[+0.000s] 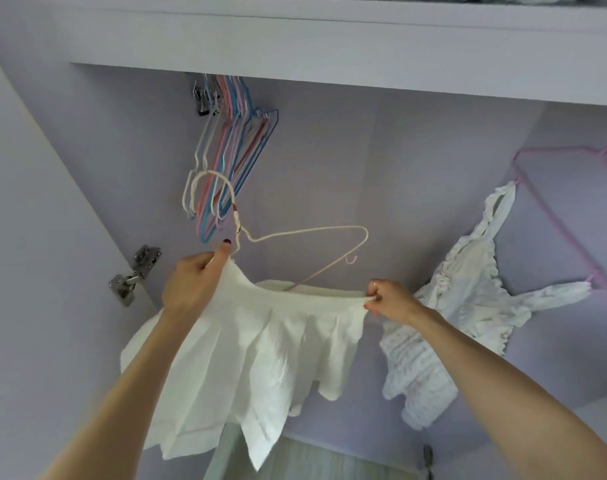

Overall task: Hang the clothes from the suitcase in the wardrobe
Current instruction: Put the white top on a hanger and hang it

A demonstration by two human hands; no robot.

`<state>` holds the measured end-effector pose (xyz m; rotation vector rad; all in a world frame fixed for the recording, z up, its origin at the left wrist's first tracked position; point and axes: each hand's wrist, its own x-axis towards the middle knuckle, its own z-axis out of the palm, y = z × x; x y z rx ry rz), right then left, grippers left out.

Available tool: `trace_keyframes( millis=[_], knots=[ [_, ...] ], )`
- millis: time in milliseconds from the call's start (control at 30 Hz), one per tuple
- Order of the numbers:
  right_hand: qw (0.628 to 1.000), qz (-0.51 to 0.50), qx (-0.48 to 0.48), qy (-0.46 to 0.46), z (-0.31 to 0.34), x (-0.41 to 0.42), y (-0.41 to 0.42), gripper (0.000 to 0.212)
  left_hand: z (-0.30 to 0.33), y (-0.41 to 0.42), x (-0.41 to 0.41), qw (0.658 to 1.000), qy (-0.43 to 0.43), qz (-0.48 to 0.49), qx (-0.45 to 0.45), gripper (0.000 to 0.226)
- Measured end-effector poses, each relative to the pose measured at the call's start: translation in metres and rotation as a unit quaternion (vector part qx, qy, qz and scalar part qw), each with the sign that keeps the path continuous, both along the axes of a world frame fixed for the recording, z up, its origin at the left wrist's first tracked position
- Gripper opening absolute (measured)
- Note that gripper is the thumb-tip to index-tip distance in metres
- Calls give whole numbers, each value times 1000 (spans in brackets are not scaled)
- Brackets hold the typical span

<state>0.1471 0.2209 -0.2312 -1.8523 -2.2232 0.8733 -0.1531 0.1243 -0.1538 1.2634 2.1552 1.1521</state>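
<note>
We note the left hand curled around the neck of the white wire hanger together with one end of the skirt's waistband, thumb pressed up against the wire. The right hand pinches the other end of the waistband between fingertips and pulls it taut. The white pleated skirt hangs below both hands, in front of the open wardrobe, not yet on the rail.

Risk 1: the waistband looks only partly seated on the hanger; the small side hook on the right arm stands bare above the cloth. If we let go now, we judge the skirt slides off that end.

Risk 2: the hanger's top hook sits close against the bunch of empty coloured hangers. Lifting straight up could snag it among them and drag several along.

Risk 3: the frilled white garment on the pink hanger hangs just beside the right hand; a sideways sweep could knock it askew.

The rail itself is hidden behind the top panel, so hooking goes by feel.
</note>
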Motion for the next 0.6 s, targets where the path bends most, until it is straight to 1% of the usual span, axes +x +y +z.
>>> trace_keyframes(
  millis=[33, 133, 233, 333, 433, 500, 600],
  knots=[
    [1000, -18, 18, 13, 6, 8, 3, 26, -2, 1, 3, 1000, 9, -7, -10, 52],
    [997, -52, 50, 19, 23, 28, 8, 15, -5, 4, 17, 999, 20, -29, -4, 50],
    [994, -66, 85, 36, 37, 40, 13, 22, -6, 9, 26, 997, 58, -47, -1, 50],
    [991, -71, 113, 23, 48, 46, 16, 9, -8, 13, 31, 993, 98, -61, -12, 49],
    [988, -42, 150, -2, 60, 44, 16, 13, -8, 15, 35, 986, 151, -64, -20, 48],
    [983, 4, 181, -16, 69, 31, 12, 17, -9, 16, 40, 981, 178, -81, -14, 51],
    [978, 70, 194, 16, 78, -3, 0, 18, -8, 18, 49, 978, 187, -94, 5, 54]
  ],
)
